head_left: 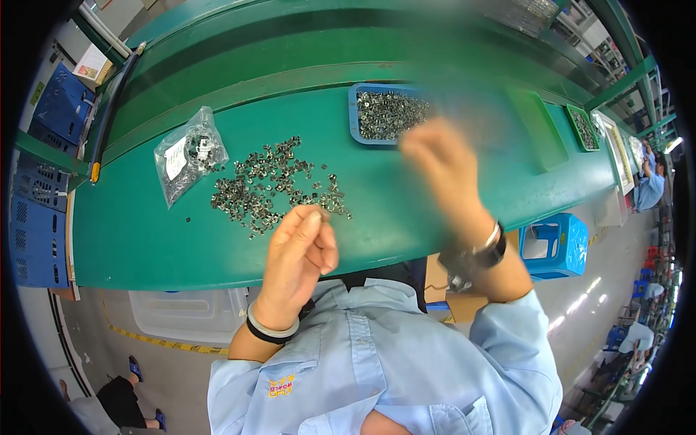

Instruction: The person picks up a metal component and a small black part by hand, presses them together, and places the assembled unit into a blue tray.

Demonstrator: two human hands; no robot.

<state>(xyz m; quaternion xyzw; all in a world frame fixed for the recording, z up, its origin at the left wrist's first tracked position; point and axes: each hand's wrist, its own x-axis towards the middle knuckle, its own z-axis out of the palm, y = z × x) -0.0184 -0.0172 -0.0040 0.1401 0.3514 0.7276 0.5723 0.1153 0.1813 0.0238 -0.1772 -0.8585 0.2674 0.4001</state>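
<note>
Small shiny metal parts (250,192) lie in a loose heap on the green tabletop (377,199). At the near edge of that heap is my left hand (299,250), its thumb and forefinger pinched together. Whatever sits between those fingertips is too small to make out. My right hand (444,156) is raised by the near right corner of a blue tray (354,119) holding many similar small metal parts. Motion smears its fingers, so their grip is unclear.
Left of the heap lies a clear plastic bag (190,159) with more metal parts and a white label. To the right are a green tray (540,134) and a smaller green tray of parts (573,116). A blue stool (573,246) stands beyond the table edge.
</note>
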